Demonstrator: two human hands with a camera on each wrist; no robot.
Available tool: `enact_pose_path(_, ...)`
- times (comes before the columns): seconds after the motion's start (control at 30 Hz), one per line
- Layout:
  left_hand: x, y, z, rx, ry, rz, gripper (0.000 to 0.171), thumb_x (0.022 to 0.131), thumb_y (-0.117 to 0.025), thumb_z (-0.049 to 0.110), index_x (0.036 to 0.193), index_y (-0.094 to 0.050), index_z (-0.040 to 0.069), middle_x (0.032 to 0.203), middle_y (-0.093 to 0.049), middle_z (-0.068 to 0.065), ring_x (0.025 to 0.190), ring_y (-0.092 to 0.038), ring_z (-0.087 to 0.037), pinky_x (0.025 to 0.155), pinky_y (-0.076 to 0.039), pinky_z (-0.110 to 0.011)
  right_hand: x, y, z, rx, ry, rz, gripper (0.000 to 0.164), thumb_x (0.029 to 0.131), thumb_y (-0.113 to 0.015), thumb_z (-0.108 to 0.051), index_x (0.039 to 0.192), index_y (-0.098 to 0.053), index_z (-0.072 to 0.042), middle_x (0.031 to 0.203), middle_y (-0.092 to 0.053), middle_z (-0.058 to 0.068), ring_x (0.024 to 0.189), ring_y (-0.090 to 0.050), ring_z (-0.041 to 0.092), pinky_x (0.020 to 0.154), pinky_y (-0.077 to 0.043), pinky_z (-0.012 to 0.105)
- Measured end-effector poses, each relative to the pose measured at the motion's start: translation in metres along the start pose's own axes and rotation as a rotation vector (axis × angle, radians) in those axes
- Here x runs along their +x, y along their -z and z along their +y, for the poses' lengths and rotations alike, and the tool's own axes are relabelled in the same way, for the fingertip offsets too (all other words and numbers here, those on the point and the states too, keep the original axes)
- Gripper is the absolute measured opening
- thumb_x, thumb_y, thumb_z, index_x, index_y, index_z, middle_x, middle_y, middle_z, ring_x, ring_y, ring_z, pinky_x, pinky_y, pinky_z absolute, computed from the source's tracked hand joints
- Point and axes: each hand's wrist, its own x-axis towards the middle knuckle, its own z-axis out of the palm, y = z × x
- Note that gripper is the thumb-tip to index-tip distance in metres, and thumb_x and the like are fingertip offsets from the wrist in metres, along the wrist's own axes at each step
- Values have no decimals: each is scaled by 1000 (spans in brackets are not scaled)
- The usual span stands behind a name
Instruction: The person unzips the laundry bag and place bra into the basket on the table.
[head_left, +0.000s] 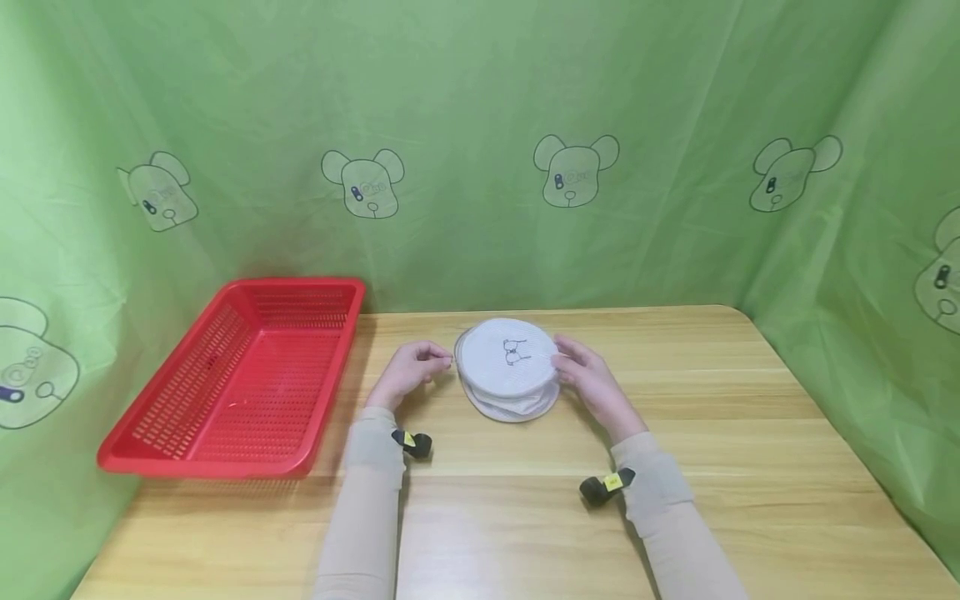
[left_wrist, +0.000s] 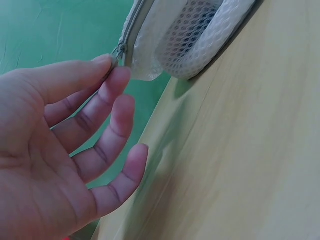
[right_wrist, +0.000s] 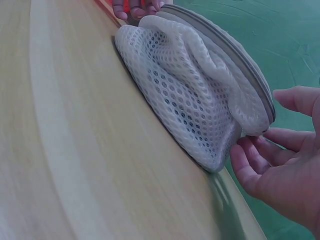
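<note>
A round white mesh laundry bag (head_left: 506, 358) lies on the table, its mesh sides slumped under a flat top printed with a small dark drawing. A grey zipper (left_wrist: 136, 25) runs around the top's edge. At the bag's left, the thumb and index finger of my left hand (head_left: 411, 371) pinch the zipper pull (left_wrist: 115, 57), other fingers loosely bent. On the opposite side my right hand (head_left: 592, 379) holds the bag's edge, with the thumb by the zipped rim and the fingers (right_wrist: 245, 155) against the mesh below. The bag's inside is hidden.
A red perforated plastic basket (head_left: 322, 417) stands to the left on the wooden table (head_left: 750, 433). Green curtains (head_left: 465, 83) with bear-head prints enclose the table at the back and both sides.
</note>
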Motion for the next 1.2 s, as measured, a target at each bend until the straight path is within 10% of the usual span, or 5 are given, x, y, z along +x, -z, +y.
enact_pose_path(0.63, 4, -10, 0, -32, -25, 75, 20, 89, -68, 11, 107, -68, 2, 99, -69, -18, 83, -63, -28, 70, -55, -32, 0, 1, 3, -12, -19, 32, 59, 97, -58, -25, 147, -36, -4, 146, -45, 16, 100, -59, 4, 91, -50, 22)
enact_pose_path(0.9, 4, -13, 1, -23, -47, 101, 19, 89, -68, 10, 106, -68, 2, 97, -69, -16, 86, -63, -35, 74, -56, -37, -1, 3, 4, 15, -2, 47, 50, 97, -58, -21, 138, -43, 3, 106, -63, -6, 90, -62, 5, 82, -54, 22)
enact_pose_path(1.2, 7, -14, -1, -11, -65, 103, 18, 89, -68, 10, 105, -69, 1, 97, -69, -19, 85, -63, -36, 73, -56, -38, 0, -1, 2, 79, -69, 46, 41, 98, -56, -18, 130, -43, 4, 97, -58, -1, 78, -59, 8, 70, -55, 20)
